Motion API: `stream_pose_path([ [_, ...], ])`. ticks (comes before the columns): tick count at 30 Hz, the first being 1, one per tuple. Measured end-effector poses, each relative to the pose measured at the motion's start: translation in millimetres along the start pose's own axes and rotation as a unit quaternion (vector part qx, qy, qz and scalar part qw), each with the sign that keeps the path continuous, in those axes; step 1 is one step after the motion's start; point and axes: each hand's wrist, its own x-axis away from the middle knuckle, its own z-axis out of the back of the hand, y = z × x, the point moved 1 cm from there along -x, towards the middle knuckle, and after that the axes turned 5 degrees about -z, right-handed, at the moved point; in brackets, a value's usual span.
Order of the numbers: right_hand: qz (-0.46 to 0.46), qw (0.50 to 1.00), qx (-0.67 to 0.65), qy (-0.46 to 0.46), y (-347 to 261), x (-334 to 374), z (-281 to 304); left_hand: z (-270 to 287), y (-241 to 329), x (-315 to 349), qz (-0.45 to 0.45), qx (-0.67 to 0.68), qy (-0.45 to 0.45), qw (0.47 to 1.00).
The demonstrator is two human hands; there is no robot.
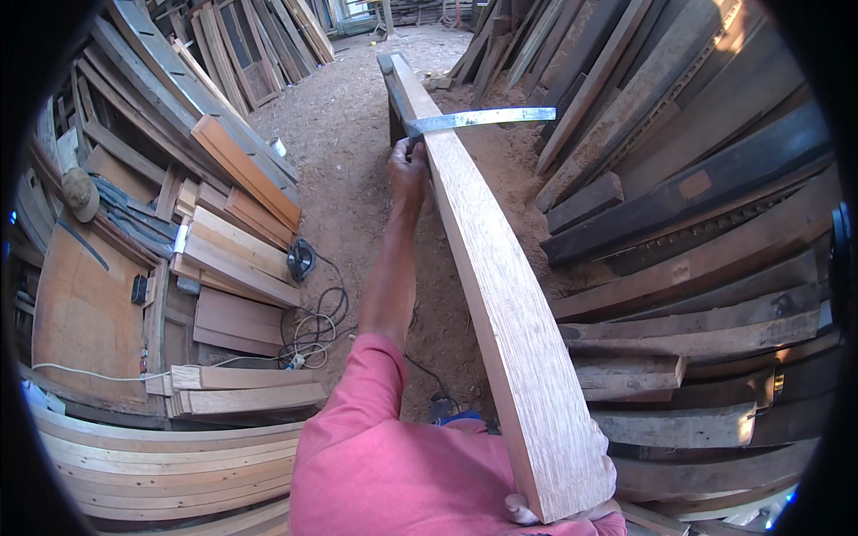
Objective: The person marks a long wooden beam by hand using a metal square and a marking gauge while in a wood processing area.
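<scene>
A long pale wooden beam (500, 259) runs from my body away into the workshop. Across its top, toward the far end, lies a flat metal strip (487, 118), perhaps the arm of a square, sticking out past the right edge. My left hand (408, 170) is stretched forward on the beam's left side, its fingers bent and closed at the strip's left end. Just what the fingers grip is partly hidden. At the near end, my right hand (518, 509) shows only fingertips around the beam's lower corner; the rest is hidden beneath the wood.
Dark weathered timbers (688, 214) lean and lie along the right. Stacked planks (241, 250) and a wooden board (85, 295) fill the left. A round dark tool (302, 259) and tangled cables (313, 330) lie on the dusty floor (349, 116). More boards lie at lower left.
</scene>
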Motion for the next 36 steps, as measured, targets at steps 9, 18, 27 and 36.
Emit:
stream_pose_path([
  [9,-0.018,1.000,-0.003,0.012,5.6,1.5,-1.9,0.9,-9.8,-5.3,0.001,-0.069,-0.007,0.998],
  [18,-0.036,0.999,-0.012,0.025,16.5,0.2,-1.9,3.2,-15.1,-4.5,-0.014,-0.072,-0.012,0.997],
  [27,-0.104,0.982,-0.090,0.127,48.0,22.1,-6.3,5.4,-1.5,42.5,0.018,-0.067,0.010,0.998],
  [36,-0.397,0.896,-0.158,0.119,166.8,115.4,-47.5,119.9,-12.0,284.9,0.176,0.072,0.135,0.973],
])
